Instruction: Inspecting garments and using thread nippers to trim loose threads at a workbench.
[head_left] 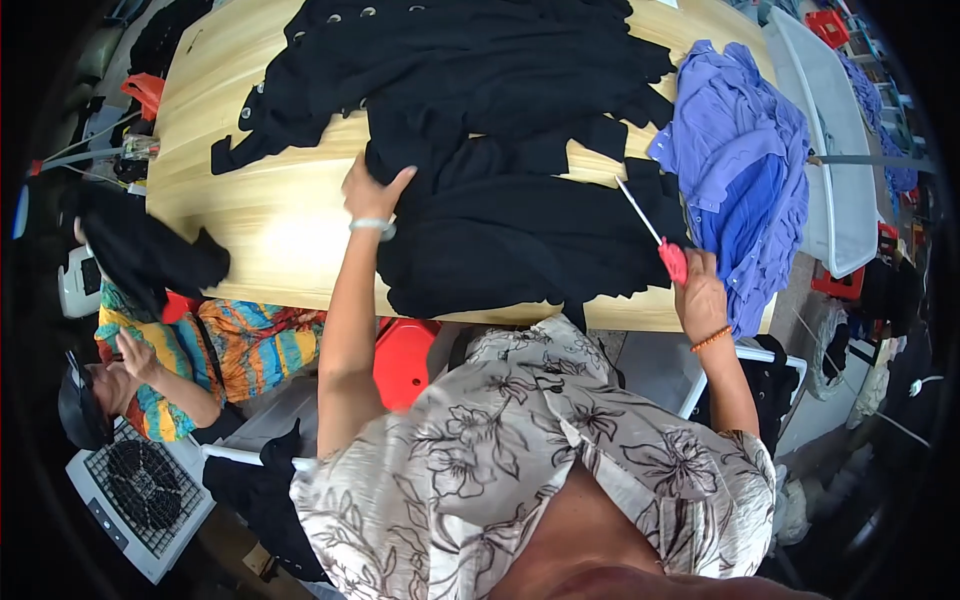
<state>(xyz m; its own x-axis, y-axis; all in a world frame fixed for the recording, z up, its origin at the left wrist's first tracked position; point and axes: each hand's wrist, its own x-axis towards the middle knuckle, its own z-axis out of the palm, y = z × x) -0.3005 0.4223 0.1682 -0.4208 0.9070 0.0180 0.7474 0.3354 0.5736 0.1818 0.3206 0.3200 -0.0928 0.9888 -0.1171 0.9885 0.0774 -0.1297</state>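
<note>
Black garments (500, 240) lie spread and overlapping across the wooden table in front of me. My left hand (370, 192) is at the left edge of this black cloth, thumb stretched apart from the fingers. The fingertips touch the fabric's edge, and I see nothing gripped in them. At the right end of the nearest black piece, my right hand (702, 300) is closed around scissors (672, 262) with a red handle. Their slim metal blade points up and left over the cloth. A heap of purple-blue shirts (740, 150) lies just right of that hand.
Bare wood of the table (270, 220) shows on the left. A co-worker (170, 370) in a colourful patterned shirt sits at lower left, near a blurred black cloth (150, 245). A pale plastic bin (820, 150) stands beyond the right edge; a red stool (403, 360) is by my left arm.
</note>
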